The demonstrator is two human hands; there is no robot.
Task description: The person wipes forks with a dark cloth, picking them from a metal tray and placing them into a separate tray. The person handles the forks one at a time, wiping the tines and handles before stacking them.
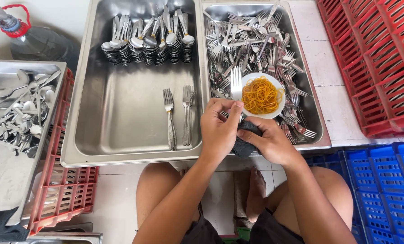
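Head view shows a fork (236, 83) held up in the middle, just above the near edge of the fork tray (317, 122). The left hand (219, 129) pinches its handle with fingers closed tight. The right hand (269, 142) is curled around a dark cloth (243, 147) pressed to the fork's handle. Right beside the fork sits a white bowl (278, 106) of yellow rubber bands (260, 96). Behind it, the fork tray has a big messy pile of forks (256, 45), so it looks like lots are left to do. Left of the fork, the big tray (120, 122) holds neat spoon bundles (147, 43) and only a few forks (178, 115), so little looks done.
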